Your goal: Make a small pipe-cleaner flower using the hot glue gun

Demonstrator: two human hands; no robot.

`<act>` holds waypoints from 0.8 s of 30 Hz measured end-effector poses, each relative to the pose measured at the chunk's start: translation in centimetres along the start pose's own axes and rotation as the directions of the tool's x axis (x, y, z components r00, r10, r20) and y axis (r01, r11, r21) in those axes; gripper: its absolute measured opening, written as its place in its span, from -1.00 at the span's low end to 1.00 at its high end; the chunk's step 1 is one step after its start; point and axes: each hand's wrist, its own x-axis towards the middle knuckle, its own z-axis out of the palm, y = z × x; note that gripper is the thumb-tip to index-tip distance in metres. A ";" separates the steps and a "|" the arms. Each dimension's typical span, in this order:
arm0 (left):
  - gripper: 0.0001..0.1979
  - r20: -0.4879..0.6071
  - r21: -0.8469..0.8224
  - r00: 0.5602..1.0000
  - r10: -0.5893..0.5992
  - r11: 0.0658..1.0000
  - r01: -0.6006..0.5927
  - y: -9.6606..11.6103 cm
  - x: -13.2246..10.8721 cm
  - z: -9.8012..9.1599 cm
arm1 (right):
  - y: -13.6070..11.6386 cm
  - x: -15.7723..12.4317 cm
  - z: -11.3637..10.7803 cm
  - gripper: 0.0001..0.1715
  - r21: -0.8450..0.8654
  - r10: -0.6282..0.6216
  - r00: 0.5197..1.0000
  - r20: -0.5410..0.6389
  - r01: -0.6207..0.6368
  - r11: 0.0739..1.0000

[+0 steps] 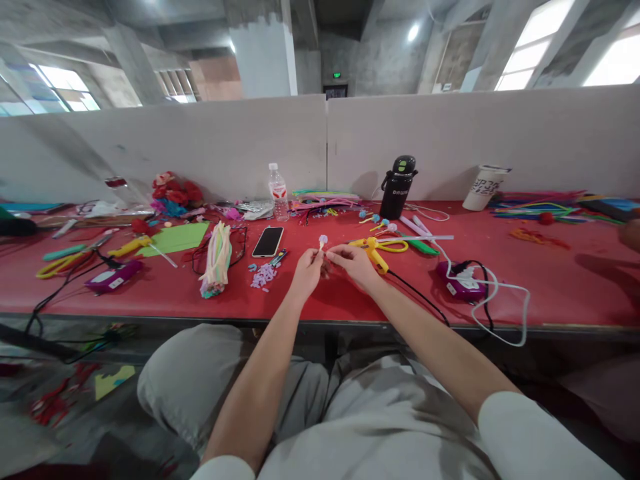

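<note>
My left hand (307, 272) pinches a small craft flower with a pale purple head (323, 239) that points up above my fingertips. Close on its right, my right hand (354, 263) has thumb and forefinger pressed together by the flower's lower part; whatever is between them is too small to make out. A yellow hot glue gun (376, 255) lies just past my right hand, beside yellow-handled scissors (393, 246). Left of my hands is a pile of small purple pieces (263, 275). Several small finished-looking flowers (390, 228) lie beyond the glue gun.
On the red table (240, 308) are a phone (269, 241), a pipe cleaner bundle (217, 260), a water bottle (279, 193), a black flask (398, 190), a paper cup (485, 189) and a purple power strip (461, 283) with cables. Another person's hand (630, 235) shows at right.
</note>
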 end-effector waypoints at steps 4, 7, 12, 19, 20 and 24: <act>-0.81 0.007 -0.014 1.000 -0.028 1.000 0.028 0.0 0.0 0.3 | 0.0 -0.1 0.0 -0.59 0.057 0.018 0.999 -0.030 -0.016 0.998; -0.83 0.014 -0.010 0.999 -0.053 0.999 0.053 0.0 -0.1 0.4 | -0.1 -0.1 0.0 -0.61 0.027 -0.001 0.998 -0.069 0.003 1.000; -0.78 0.045 -0.034 0.998 -0.053 0.998 0.055 0.0 -0.1 0.4 | 0.0 -0.1 -0.3 -0.63 -0.067 -0.024 0.997 -0.073 0.020 0.998; -0.71 0.051 -0.040 0.998 -0.044 0.998 0.046 -0.2 0.0 0.2 | 0.0 -0.2 -0.5 -0.65 -0.155 -0.033 0.999 -0.040 0.026 0.988; -0.72 0.048 -0.024 0.998 -0.031 0.999 0.033 -0.2 0.0 0.2 | 0.0 -0.1 -0.5 -0.65 -0.166 -0.036 0.999 -0.040 0.029 0.986; -0.75 0.027 0.073 0.999 0.031 0.997 -0.033 -0.1 -0.2 0.2 | 0.0 -0.1 -0.5 -0.65 -0.155 -0.021 0.999 -0.045 0.014 0.988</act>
